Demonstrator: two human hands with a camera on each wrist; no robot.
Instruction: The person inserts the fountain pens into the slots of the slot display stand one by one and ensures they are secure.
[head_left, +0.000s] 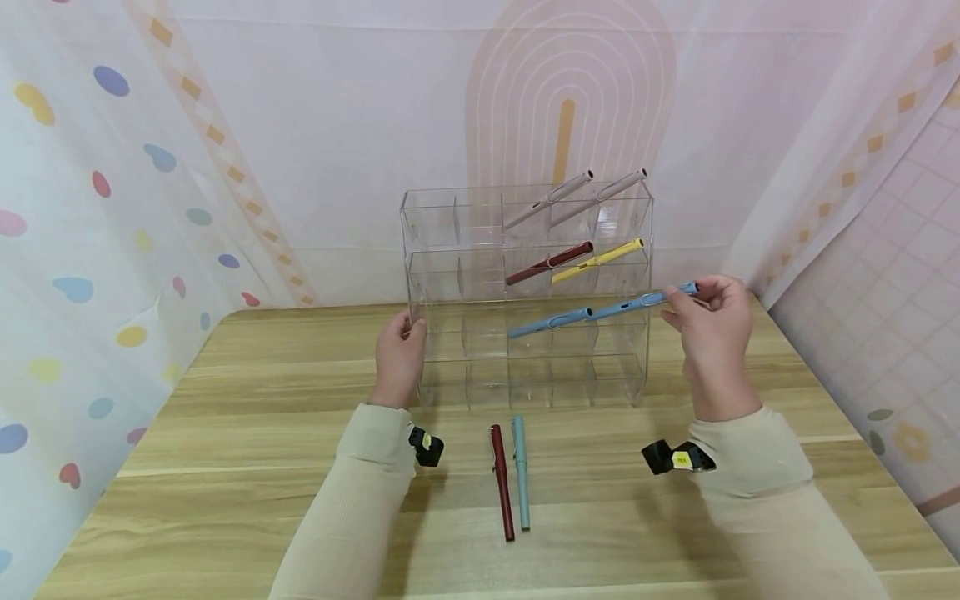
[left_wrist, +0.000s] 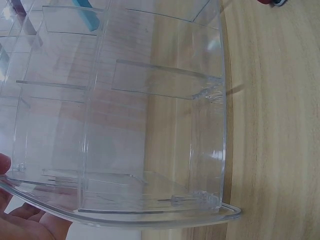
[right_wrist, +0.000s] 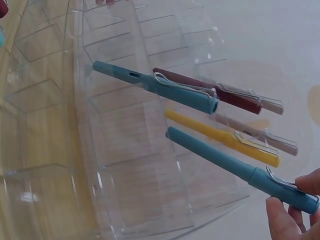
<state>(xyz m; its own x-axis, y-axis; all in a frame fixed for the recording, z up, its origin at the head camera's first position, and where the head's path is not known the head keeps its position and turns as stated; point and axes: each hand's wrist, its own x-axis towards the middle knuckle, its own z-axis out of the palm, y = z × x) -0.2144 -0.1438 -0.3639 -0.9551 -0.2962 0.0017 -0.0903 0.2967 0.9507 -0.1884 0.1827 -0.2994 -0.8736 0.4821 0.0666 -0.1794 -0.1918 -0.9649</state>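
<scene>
One clear rack (head_left: 465, 359) holds five leaning pens: two pale pens (head_left: 561, 194), a maroon pen (head_left: 550, 265), a yellow pen (head_left: 597, 260), a blue pen (head_left: 549, 323). The right hand (head_left: 715, 329) pinches another — the second blue pen (head_left: 637, 304), at the third tier; the left hand (head_left: 400, 358) grips the rack's side. Two more — a red pen (head_left: 503, 487), a teal pen (head_left: 522, 479) — lie on the wood-grain table (head_left: 247, 450) before patterned curtains (head_left: 337, 125).

Rack (head_left: 486, 359) on table (head_left: 262, 467), backdrop (head_left: 337, 150) behind. Left hand (head_left: 398, 358) at rack's left side, right hand (head_left: 714, 333) beyond right side. Top-left pen (head_left: 551, 199) beside top-right pen (head_left: 600, 199); below, second-tier left pen (head_left: 550, 265) beside second-tier right pen (head_left: 597, 261). Third-tier pen (head_left: 550, 323) left of held pen (head_left: 637, 302). Before rack on table: left loose pen (head_left: 502, 483), right loose pen (head_left: 522, 473).
</scene>
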